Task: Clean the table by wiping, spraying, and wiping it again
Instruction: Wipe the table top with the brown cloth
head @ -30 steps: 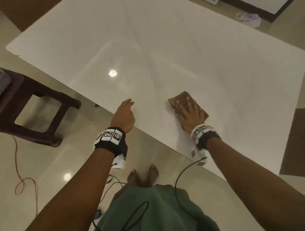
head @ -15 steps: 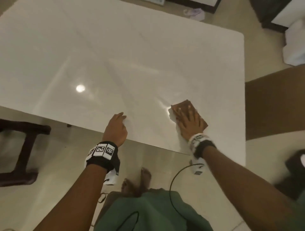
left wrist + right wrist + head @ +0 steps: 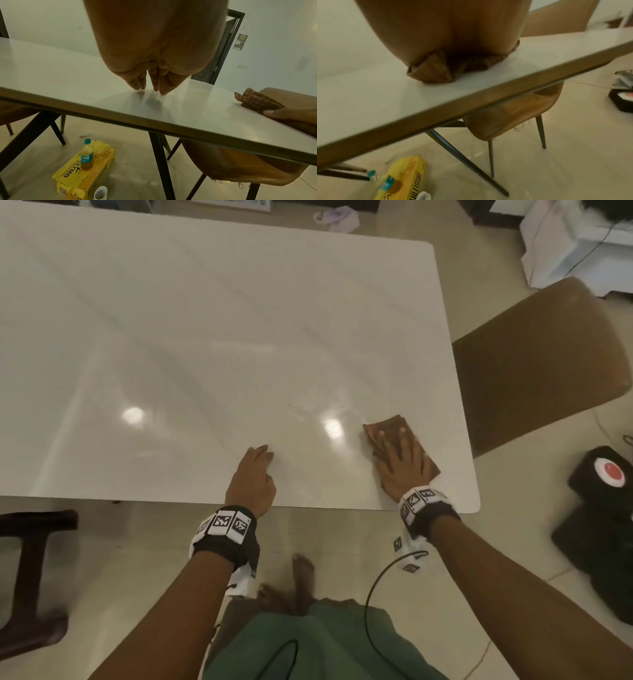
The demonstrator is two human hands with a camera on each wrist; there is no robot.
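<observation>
Table (image 3: 219,313): white, glossy top with rounded corners, on dark slanted legs; two ceiling-light reflections showed on its surface. On it, near the front right corner, lay a folded brown cloth (image 3: 387,428), flat under the right hand (image 3: 402,465), whose fingers were spread straight across it. The left hand (image 3: 251,482) rested at the front edge, fingertips (image 3: 139,86) touching the top, well apart from the cloth.

Floor (image 3: 137,559): pale glossy tiles. Under the table lay a yellow box (image 3: 84,171) with a capped bottle (image 3: 86,157) standing on it, and a white cup (image 3: 100,192) just beside the box. A brown chair (image 3: 240,166) stood at the table's right end.
</observation>
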